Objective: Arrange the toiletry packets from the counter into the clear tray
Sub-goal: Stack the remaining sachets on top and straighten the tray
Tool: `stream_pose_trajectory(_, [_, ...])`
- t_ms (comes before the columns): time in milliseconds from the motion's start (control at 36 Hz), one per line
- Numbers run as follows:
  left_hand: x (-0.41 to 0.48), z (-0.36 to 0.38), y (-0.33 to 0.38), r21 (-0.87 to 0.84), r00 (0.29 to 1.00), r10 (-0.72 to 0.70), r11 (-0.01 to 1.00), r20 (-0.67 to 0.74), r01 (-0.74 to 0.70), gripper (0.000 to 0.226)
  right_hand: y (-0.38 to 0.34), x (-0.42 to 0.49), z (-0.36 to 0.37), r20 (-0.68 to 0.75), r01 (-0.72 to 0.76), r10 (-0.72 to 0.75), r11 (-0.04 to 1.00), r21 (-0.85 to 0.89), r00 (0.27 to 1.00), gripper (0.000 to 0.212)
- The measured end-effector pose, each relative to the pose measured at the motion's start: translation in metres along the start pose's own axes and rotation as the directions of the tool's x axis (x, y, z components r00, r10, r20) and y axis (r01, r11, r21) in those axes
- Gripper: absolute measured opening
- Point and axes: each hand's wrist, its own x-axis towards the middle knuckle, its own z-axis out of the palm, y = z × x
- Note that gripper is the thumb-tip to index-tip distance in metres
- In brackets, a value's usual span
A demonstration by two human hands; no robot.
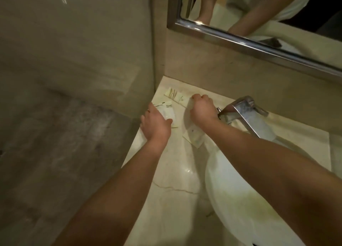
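On the pale marble counter (172, 171), left hand (156, 124) flat over white toiletry packets (167, 110), fingers spread wide. Farther right, more packets at the far edge; right hand (201, 109) curled, grip unclear, beside chrome faucet (242, 109).

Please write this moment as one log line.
left hand: on packet | right hand: fist near tap | tray: not discernible | packets: on counter

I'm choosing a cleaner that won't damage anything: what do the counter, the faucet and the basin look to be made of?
Counter: apparently polished cream marble or similar stone; glossy, with a thin dark vein.
Faucet: chromed or polished metal; silvery, reflective.
Basin: likely glazed white ceramic; smooth, softly shiny.
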Motion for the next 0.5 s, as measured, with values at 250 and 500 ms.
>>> stream_pose_trajectory(250, [0.001, -0.008, -0.018, -0.424, 0.995, 0.044, 0.906, 0.087, -0.004, 0.009, -0.006, 0.014, -0.021, 0.145, 0.014, -0.019, 0.999, 0.035, 0.989, 0.023])
stream_pose_trajectory(500, [-0.06, -0.053, -0.013, -0.7, 0.997, 0.067, 0.714, 0.043, -0.018, 0.04, 0.002, -0.056, -0.06, -0.039, -0.02, 0.043, 0.883, 0.469, 0.998, 0.022])
